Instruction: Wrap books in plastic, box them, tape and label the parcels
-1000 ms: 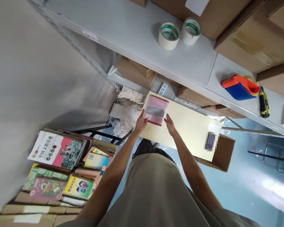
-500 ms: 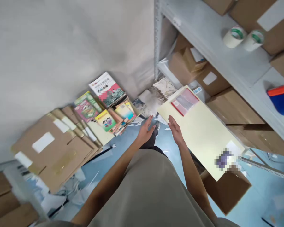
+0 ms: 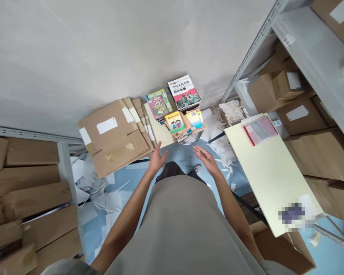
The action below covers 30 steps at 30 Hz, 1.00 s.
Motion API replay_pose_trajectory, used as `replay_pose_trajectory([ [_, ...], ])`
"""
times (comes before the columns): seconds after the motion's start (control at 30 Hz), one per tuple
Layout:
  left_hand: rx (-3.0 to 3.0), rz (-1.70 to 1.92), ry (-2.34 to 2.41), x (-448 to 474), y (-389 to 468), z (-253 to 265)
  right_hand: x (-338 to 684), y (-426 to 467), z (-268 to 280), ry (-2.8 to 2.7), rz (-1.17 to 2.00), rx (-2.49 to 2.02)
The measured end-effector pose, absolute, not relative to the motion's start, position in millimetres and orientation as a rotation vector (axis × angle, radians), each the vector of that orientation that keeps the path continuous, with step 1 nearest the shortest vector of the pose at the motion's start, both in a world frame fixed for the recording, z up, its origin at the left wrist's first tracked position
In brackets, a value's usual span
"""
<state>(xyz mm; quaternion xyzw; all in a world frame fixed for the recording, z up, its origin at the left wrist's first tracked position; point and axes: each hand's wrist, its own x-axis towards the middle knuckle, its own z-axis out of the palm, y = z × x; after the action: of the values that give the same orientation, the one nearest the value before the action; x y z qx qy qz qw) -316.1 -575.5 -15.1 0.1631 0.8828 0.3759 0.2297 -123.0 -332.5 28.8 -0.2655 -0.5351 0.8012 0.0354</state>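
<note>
My left hand (image 3: 157,158) is open and holds nothing, just in front of the near edge of a low cream table (image 3: 159,133). My right hand (image 3: 206,159) is open too, held apart from the left over the blue floor. Ahead of both hands lie stacks of books: a yellow-and-green one (image 3: 176,124) nearest, small blue-and-yellow ones (image 3: 194,120) beside it, a purple one (image 3: 158,107) behind to the left, and a white-and-pink one (image 3: 185,91) on a taller pile. Flattened cardboard boxes (image 3: 114,133) are piled to the left of the books.
A second cream table (image 3: 271,168) at right carries red-edged clear packaging (image 3: 260,130) and a pixelated item (image 3: 294,214). An open carton (image 3: 283,248) stands below it. Shelves of boxes (image 3: 323,152) line the right, with more boxes (image 3: 37,202) at left. Scrap paper (image 3: 94,183) litters the floor.
The view has swung left, so the books now lie straight ahead and the left shelves show more. My hands have spread further apart; both stay empty.
</note>
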Motion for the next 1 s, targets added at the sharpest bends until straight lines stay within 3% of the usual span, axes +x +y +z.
replay_pose_trajectory([
  [0.3,0.507,0.548,2.604,-419,-754,-60,-207,-454,21,-1.683,2.566,-0.837],
  [0.53,0.791,0.266,2.459,-450,-798,-68,-267,-554,-16,-1.673,2.618,-0.928],
  [0.8,0.894,0.332,2.441,-450,-801,-47,-303,-628,-51,-1.669,2.535,-1.269],
  [1.0,0.810,0.710,2.403,-426,-784,-6,-328,-660,-47,-1.490,2.421,-1.227],
])
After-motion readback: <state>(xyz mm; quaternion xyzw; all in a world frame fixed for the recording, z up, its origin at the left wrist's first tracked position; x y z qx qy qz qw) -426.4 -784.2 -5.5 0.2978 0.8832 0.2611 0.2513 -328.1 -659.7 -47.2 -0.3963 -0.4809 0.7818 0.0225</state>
